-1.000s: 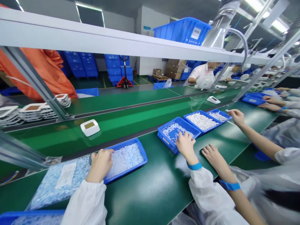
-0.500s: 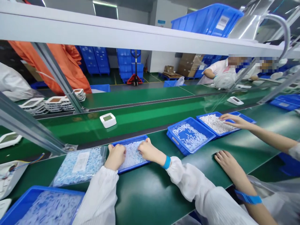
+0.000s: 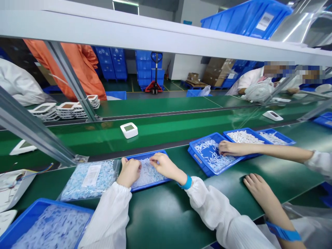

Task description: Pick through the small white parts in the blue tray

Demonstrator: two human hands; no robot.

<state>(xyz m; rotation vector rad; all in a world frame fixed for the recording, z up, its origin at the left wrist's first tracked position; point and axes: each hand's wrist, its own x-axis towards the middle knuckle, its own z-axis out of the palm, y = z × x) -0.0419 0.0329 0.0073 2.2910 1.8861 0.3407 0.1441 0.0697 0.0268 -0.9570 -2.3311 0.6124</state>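
Note:
Both my hands are over a shallow blue tray (image 3: 149, 187) heaped with small pale, translucent pieces (image 3: 145, 173). At the tray's left end, my left hand (image 3: 129, 172) has its fingers curled closed; whatever is in them is too small to make out. My right hand (image 3: 166, 166), with a blue band on the wrist, reaches over the right part of the tray, thumb and fingertips pinched together. Anything in that pinch is hidden too. Left of the tray lies a clear bag (image 3: 89, 180) of light-blue pieces with a white label.
A larger blue bin (image 3: 43, 204) of pale pieces stands front left. To the right, a co-worker's hand (image 3: 230, 148) reaches into a blue tray (image 3: 201, 162) of white strips. White devices (image 3: 129, 130) ride on the green conveyor (image 3: 166, 126). A metal post (image 3: 70, 84) rises at left.
The co-worker's hand has moved left, from the tray of white pieces to the nearer tray of strips. My right fingers have shifted slightly. White devices appear further right; the view has also shifted.

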